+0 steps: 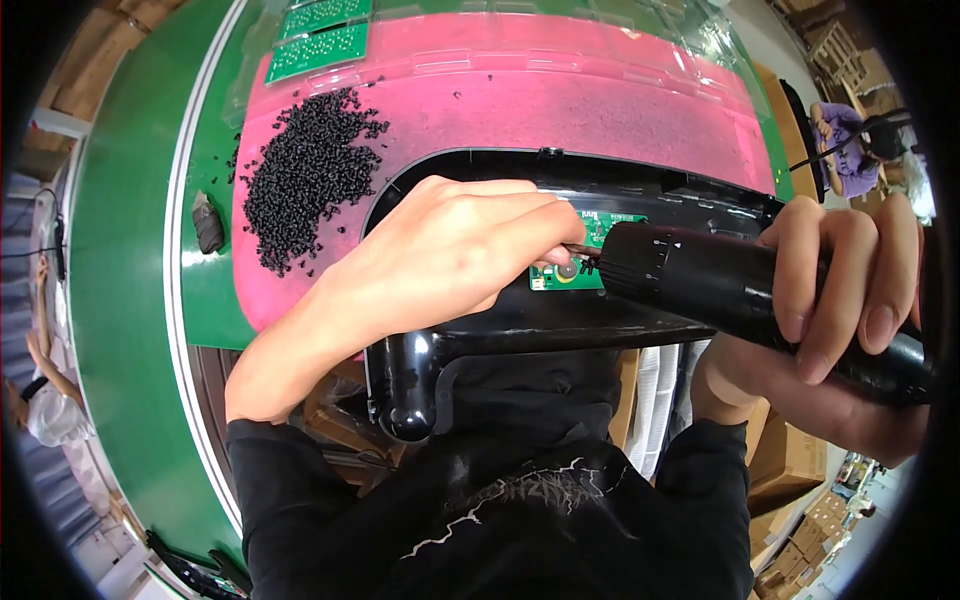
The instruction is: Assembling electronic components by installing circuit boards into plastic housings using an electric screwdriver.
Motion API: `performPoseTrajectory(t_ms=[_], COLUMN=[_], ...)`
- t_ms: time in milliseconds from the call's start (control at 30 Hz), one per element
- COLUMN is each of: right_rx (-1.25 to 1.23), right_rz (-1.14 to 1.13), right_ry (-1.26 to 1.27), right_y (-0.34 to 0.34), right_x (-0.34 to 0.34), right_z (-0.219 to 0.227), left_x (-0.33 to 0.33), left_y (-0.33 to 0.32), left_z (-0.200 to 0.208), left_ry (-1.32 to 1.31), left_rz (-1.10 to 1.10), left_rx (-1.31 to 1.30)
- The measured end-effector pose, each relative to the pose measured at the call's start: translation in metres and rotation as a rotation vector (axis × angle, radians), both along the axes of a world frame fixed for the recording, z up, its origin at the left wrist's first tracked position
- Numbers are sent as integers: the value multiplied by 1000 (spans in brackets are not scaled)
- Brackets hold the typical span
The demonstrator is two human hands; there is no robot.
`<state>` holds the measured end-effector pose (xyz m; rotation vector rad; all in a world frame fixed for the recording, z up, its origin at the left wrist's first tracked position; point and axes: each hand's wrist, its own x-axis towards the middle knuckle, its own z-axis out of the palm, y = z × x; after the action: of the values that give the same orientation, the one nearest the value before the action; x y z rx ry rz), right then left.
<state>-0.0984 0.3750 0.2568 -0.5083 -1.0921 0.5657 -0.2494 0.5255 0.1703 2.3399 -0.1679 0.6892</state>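
Observation:
My right hand (pixel 850 270) is wrapped round a black electric screwdriver (pixel 690 270), held nearly level with its bit towards the left. At the thin metal bit (pixel 580 249), the fingers of my left hand (pixel 450 245) are pinched together. What they hold at the tip is hidden. A few small black screws (pixel 591 266) show just beside these fingertips. Beneath both hands lies a green circuit board (pixel 548 281) inside a large black plastic housing (pixel 530 325). The housing has a rounded leg at its near left end. The tool and my left hand cover part of the board.
A heap of small black screws (pixel 310 180) lies on the pink mat (pixel 440 110). Further back are green circuit boards (pixel 318 52) and clear plastic trays (pixel 560 50). On the green table (pixel 130 250) sits a small dark lump (pixel 207 223). Another person (pixel 855 150) is at the far right.

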Motion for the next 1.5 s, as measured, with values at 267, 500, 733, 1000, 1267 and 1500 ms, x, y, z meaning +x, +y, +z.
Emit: performPoseTrajectory(t_ms=[267, 500, 733, 1000, 1267, 1500], right_rx=[-1, -210, -327, -457, -459, -242], right_rz=[-157, 27, -10, -77, 2, 24], right_ry=[19, 9, 33, -261, -303, 2], right_y=[16, 12, 27, 38, 51, 26], right_x=[-10, 8, 1, -5, -2, -3], right_z=[-9, -8, -26, -23, -29, -23], left_x=[-1, -1, -3, -6, -5, -8], left_y=[7, 7, 3, 1, 4, 6], left_z=[-3, 2, 9, 13, 1, 2], left_ry=[27, -69, -9, 133, 161, 257], left_rz=[39, 93, 292, 310, 217, 148], left_rx=[-41, -18, -206, -165, -211, -12])
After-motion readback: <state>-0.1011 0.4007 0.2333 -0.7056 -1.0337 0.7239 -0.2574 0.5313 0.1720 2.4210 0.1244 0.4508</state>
